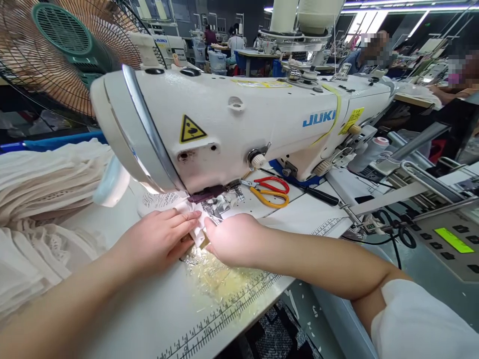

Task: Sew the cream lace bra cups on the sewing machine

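A busy sewing hall; on my white surface (149, 309) both hands press a small white fabric piece (194, 219) flat, fingers (185, 219) closed over it, just short of the needle (215, 199). I judge stitching barely begun.

My left hand (155, 239) and right hand (234, 239) flank it.

Glossy white enamel is seen on the sewing machine (239, 119); matt, lacy cloth (37, 209) is piled left; the tabletop (149, 309) is smooth laminate.
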### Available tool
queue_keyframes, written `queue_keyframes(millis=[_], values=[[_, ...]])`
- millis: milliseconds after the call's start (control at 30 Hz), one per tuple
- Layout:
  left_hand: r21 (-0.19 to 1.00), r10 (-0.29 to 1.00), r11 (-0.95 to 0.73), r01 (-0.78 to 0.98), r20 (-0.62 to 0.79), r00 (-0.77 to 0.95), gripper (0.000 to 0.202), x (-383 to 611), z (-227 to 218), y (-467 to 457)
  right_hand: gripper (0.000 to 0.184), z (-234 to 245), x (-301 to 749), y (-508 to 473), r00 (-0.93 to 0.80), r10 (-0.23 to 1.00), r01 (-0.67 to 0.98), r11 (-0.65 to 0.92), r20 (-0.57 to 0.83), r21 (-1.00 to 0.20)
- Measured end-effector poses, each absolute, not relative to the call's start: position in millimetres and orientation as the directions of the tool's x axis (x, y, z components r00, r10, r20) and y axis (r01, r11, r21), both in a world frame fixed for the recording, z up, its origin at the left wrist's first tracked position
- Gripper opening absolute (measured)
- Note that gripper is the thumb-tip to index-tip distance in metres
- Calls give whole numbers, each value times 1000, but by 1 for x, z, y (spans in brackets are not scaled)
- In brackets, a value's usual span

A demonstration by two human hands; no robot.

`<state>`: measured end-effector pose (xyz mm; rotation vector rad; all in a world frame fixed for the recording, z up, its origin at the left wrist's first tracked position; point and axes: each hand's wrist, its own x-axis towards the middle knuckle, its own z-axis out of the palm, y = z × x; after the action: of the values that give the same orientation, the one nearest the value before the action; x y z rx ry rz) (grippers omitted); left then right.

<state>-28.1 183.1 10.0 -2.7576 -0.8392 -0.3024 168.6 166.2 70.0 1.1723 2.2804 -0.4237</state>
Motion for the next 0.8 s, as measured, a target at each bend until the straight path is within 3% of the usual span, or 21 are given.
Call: queue_keyframes(millis=[233,433,600,700,800], values=[[-136,609,-770,623,133,782,43,-25,22,194,78,63,164,167,-503,685,826,561,-527,-59],[-139,654,-733,666,123,746,47,-30,21,203,64,54,175,155,-522,705,819,572,-480,-49],[-100,715,-669,737,187,674,50,-35,16,195,40,17,206,140,-710,696,704,704,-104,-93],[-150,863,-432,889,216,456,52,-29,22,173,34,-2,218,139,-763,645,640,764,53,-85],[-257,956,-204,945,156,249,56,-21,33,158,31,-8,220,142,-771,625,616,781,121,-103]])
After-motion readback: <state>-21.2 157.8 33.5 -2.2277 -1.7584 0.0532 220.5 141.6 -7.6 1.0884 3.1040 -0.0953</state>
